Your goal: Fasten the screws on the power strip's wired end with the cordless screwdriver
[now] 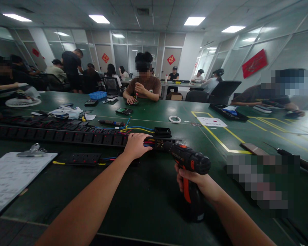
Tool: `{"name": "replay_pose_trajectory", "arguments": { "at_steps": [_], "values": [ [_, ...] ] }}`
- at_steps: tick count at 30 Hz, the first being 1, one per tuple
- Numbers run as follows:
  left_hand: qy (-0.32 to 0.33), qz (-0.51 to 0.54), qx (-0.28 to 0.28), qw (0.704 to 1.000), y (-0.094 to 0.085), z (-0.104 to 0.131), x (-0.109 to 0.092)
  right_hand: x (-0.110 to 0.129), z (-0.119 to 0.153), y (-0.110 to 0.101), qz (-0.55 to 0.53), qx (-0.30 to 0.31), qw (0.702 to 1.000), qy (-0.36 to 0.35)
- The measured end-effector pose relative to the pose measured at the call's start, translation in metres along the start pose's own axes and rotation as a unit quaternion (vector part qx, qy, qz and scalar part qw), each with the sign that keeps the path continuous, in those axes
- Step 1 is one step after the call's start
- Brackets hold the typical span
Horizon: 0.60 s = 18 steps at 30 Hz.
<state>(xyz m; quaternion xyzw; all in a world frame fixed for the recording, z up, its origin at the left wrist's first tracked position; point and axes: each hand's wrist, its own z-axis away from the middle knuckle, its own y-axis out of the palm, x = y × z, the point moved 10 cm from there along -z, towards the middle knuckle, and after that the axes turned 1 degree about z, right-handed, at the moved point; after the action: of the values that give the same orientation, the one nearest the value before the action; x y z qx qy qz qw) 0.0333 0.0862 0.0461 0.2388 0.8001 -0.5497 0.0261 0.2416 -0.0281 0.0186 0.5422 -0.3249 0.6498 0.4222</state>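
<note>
Left hand [137, 144]: I grip strip [106, 138] near its end
Right hand [199, 179]: I hold drill [188, 158] by handle
Drill: nose at strip end, contact unclear

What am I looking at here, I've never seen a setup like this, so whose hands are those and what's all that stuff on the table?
There's no machine: these are a person's bare hands. The single picture comes from a camera worn on that person's head, looking forward and down. The left hand grasps the long black socket strip near its wired end. The right hand holds a black-and-orange cordless drill, its nose toward that end; I can't tell whether they touch. On the green table also lie a clipboard and a shorter socket strip. Across sits another person, working separately.
</note>
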Motion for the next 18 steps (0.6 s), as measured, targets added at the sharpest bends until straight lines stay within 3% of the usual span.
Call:
{"name": "replay_pose_trajectory", "arguments": {
  "at_steps": [18],
  "values": [
    [0.004, -0.009, -0.004, 1.000, 0.0019, -0.0007, 0.0018, -0.0029, -0.0015, -0.0025, -0.005, -0.002, 1.000, -0.005]
  ]
}}
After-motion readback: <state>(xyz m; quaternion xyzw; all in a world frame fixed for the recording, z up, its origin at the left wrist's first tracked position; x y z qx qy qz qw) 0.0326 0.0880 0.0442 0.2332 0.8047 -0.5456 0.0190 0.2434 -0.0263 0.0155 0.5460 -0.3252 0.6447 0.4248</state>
